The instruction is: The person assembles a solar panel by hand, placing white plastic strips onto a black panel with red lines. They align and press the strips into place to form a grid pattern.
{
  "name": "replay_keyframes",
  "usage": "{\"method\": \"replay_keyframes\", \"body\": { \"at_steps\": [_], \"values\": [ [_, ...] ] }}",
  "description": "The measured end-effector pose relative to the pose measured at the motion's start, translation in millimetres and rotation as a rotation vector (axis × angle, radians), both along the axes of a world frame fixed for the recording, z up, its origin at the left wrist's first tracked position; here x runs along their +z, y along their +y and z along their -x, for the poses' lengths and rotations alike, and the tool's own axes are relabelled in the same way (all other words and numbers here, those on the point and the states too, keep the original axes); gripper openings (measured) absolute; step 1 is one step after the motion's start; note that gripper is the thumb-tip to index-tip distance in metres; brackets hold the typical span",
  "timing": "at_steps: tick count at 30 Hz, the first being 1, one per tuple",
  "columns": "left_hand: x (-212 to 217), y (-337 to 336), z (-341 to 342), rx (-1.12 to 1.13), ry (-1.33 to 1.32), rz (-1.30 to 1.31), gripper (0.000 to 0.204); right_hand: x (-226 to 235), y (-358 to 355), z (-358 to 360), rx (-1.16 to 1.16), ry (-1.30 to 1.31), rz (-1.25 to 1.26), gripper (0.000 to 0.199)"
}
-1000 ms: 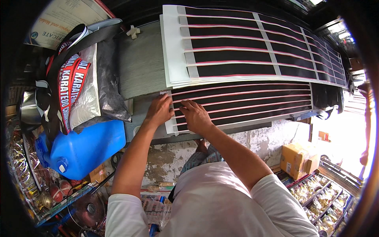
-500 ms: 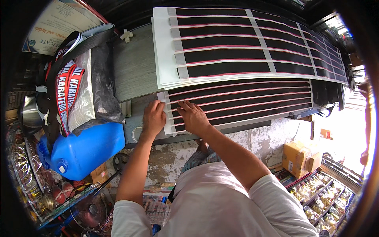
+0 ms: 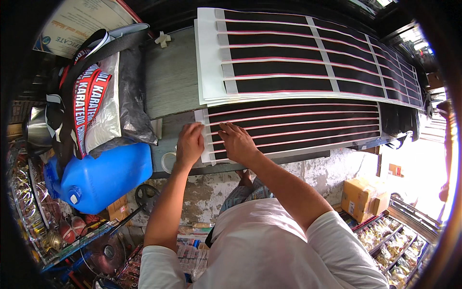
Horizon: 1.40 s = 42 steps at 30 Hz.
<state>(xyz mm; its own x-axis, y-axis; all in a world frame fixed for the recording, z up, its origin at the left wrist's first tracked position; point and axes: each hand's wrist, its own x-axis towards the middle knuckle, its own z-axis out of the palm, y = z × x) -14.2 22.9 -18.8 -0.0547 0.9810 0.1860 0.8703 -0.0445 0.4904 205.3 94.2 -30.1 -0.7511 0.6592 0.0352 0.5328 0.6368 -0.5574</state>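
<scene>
A long sheet of black strips with red and white edging (image 3: pixel 298 127) lies along the near edge of a grey table (image 3: pixel 168 82). My left hand (image 3: pixel 189 144) presses on the sheet's white left end, fingers curled down. My right hand (image 3: pixel 237 141) lies flat on the black strips just beside it, fingertips at the strip ends. A second stack of the same striped sheets (image 3: pixel 308 58) lies farther back, overlapping the near sheet's far edge.
A blue plastic jerrycan (image 3: pixel 101 176) stands at the left below a white and grey sack with red straps (image 3: pixel 103 96). A roll of tape (image 3: pixel 167 163) sits by my left wrist. Cardboard boxes (image 3: pixel 363 197) and display trays (image 3: pixel 390 241) are at lower right.
Both hands stay at the sheet's left end; the left hand has curled and slid slightly toward the near edge. The view has shifted a little.
</scene>
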Motion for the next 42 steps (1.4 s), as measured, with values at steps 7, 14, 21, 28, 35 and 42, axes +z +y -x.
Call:
{"method": "replay_keyframes", "body": {
  "at_steps": [7, 14, 21, 28, 35, 42],
  "values": [
    [6.0, 51.1, -3.6, 0.007, 0.053, 0.035, 0.024, 5.7, 15.6, 6.5, -0.050, 0.058, -0.094, 0.043],
    [-0.5, 68.5, 3.8, -0.089, 0.203, 0.135, 0.022, 7.7, 21.7, 8.3, -0.038, 0.009, -0.050, 0.047],
    [2.5, 79.3, 4.4, -0.102, 0.256, 0.353, 0.020, 1.9, 24.6, 7.3, -0.046, -0.046, -0.060, 0.049],
    [-0.6, 76.1, 10.2, -0.072, 0.208, 0.346, 0.020, 0.4, 26.5, 7.0, -0.050, -0.101, -0.006, 0.050],
    [-3.6, 70.8, 20.9, -0.144, 0.152, 0.235, 0.026, 1.6, 29.1, 6.2, -0.060, -0.139, 0.039, 0.052],
    [-19.2, 64.2, 30.9, -0.060, 0.046, 0.152, 0.025, 2.9, 26.4, 8.3, -0.072, -0.140, 0.068, 0.055]
  ]
}}
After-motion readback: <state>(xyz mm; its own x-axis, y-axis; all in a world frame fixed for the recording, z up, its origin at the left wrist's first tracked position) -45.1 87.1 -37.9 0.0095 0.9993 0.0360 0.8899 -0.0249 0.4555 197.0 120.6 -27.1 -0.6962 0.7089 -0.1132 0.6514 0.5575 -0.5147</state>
